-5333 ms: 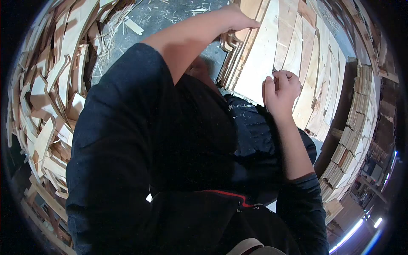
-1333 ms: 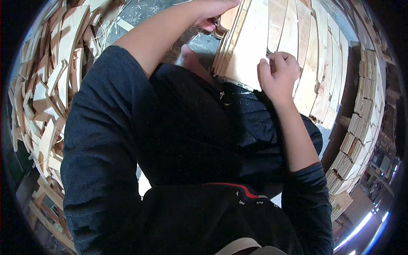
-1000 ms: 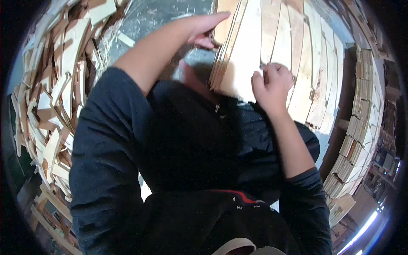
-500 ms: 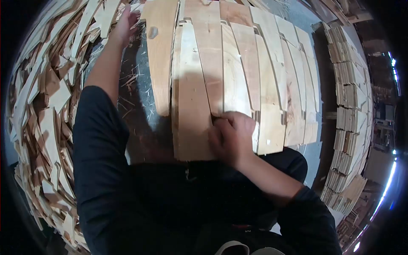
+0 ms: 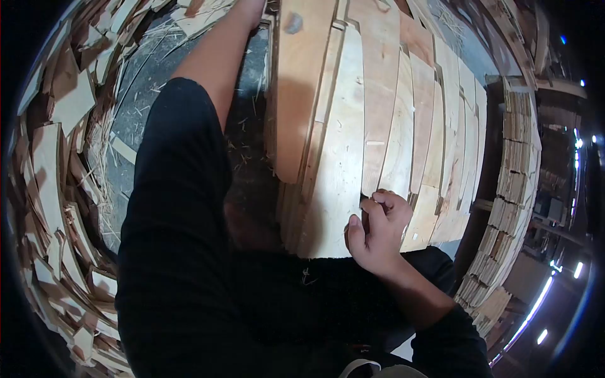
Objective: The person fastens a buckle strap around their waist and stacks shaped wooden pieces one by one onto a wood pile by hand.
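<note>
Several pale, tapered wooden boards [image 5: 337, 145] lie side by side in layers in front of me. My right hand [image 5: 384, 230] rests at their near end, fingers bent by the small dark gap below a pinkish board [image 5: 380, 94]. Its thumb stands apart from the fingers, and I see nothing held between them. At the top edge of the view, my left hand [image 5: 251, 11] reaches beside the far end of a darker board with a knot [image 5: 295, 94]. The left fingers are cut off by the frame.
Loose wood offcuts [image 5: 72, 101] heap up along the left side. Bundled stacks of thin wood pieces [image 5: 507, 183] line the right. Splinters lie on the dark surface [image 5: 249, 132] beneath my left forearm. My legs are just below the boards.
The view has shifted, so the boards sit further right. A shorter brownish piece on the nearest pale board no longer shows there. My right thumb has parted from the fingers; my left hand reaches further away.
</note>
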Tool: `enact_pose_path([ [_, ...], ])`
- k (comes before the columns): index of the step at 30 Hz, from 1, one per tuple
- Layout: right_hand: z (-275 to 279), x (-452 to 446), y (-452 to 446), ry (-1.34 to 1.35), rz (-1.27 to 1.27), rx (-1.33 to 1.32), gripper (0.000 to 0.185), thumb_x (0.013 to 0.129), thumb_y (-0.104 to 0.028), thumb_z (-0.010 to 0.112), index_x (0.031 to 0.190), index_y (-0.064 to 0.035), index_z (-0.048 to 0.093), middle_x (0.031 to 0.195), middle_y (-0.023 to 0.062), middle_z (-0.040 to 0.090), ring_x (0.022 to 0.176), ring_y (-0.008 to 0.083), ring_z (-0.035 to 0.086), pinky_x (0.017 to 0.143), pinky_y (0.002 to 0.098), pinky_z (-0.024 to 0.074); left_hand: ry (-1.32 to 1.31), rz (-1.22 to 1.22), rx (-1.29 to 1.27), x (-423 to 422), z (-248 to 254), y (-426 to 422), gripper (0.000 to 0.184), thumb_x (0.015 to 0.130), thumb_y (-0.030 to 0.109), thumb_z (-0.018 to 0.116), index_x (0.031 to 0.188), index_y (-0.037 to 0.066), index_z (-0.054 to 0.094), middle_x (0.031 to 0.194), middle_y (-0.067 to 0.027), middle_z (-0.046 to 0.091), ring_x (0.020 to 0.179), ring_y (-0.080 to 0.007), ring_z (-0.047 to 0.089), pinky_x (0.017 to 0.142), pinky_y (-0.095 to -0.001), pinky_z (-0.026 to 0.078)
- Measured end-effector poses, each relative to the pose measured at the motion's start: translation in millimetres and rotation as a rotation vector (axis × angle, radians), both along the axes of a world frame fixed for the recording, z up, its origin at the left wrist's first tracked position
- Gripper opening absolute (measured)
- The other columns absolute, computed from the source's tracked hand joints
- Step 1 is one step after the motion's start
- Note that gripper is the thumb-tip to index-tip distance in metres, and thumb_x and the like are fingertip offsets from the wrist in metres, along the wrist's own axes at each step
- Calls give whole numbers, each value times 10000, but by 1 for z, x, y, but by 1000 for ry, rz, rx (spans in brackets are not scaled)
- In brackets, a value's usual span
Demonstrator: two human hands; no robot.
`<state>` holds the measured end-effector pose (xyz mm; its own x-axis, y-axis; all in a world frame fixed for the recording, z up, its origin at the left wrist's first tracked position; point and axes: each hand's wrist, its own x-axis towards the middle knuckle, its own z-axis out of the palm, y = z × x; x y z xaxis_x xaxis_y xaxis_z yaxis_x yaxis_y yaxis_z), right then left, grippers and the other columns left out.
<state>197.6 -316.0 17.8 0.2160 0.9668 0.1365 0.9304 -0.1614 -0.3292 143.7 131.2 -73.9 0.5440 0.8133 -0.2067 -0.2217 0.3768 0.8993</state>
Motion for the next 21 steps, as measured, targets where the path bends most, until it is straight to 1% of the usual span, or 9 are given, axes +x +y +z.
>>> enact_pose_path([
  [2,-2,0,-1,22,-5,15,265,726,-145,675,961,-38,616,1098,164,485,1037,328,418,868,427,291,-82,-37,-8,4,-5,7,792,912,739,239,1248,125,608,1129,-95,676,994,-240,640,791,-449,494],
  [5,-4,-1,-1,33,-3,16,258,731,-123,652,961,-16,609,1100,185,461,1043,341,399,868,426,304,-252,-83,-127,10,-23,23,797,924,725,242,1207,82,619,1099,-105,685,931,-246,664,774,-426,524],
  [6,-5,-1,-1,34,0,15,256,733,-116,645,962,-7,606,1104,194,451,1045,347,392,869,427,310,-235,-50,-104,12,-29,25,800,936,707,251,1192,40,609,1078,-117,689,896,-249,679,770,-400,544],
  [9,-6,-2,-1,38,8,9,254,736,-101,632,959,15,597,1114,217,421,1057,362,369,873,433,331,-159,8,-123,17,-29,21,781,946,689,262,1200,30,597,1061,-117,690,900,-249,681,773,-407,544],
  [10,-5,-3,-1,44,2,-10,246,737,-87,623,953,26,592,1121,227,404,1068,365,353,885,429,341,-180,33,-122,15,-25,18,735,963,651,300,1210,19,584,1031,-116,689,889,-249,676,759,-405,541],
  [13,-1,-4,2,-40,23,-53,243,738,-80,618,953,29,590,1117,224,403,1070,366,348,881,418,355,-38,199,-36,17,-28,21,677,967,615,371,1184,14,596,1004,-114,685,868,-243,671,736,-395,538],
  [16,-6,-3,-1,31,-2,-26,240,740,-75,615,956,29,591,1131,223,394,1073,364,346,879,407,361,-167,172,8,19,-38,24,644,952,600,442,1149,13,617,988,-116,680,845,-236,668,719,-377,535],
  [19,-4,-3,-1,6,12,-43,241,742,-72,614,959,29,590,1140,217,384,1077,360,345,879,406,361,-40,223,-18,11,-17,8,659,932,622,469,1100,8,639,974,-123,680,815,-237,670,696,-377,536],
  [21,-7,-2,-2,57,0,-18,245,745,-75,616,964,31,589,1138,212,383,1077,359,346,889,410,352,-11,263,19,13,-26,14,566,952,539,479,1077,14,650,963,-125,681,797,-237,670,677,-376,534],
])
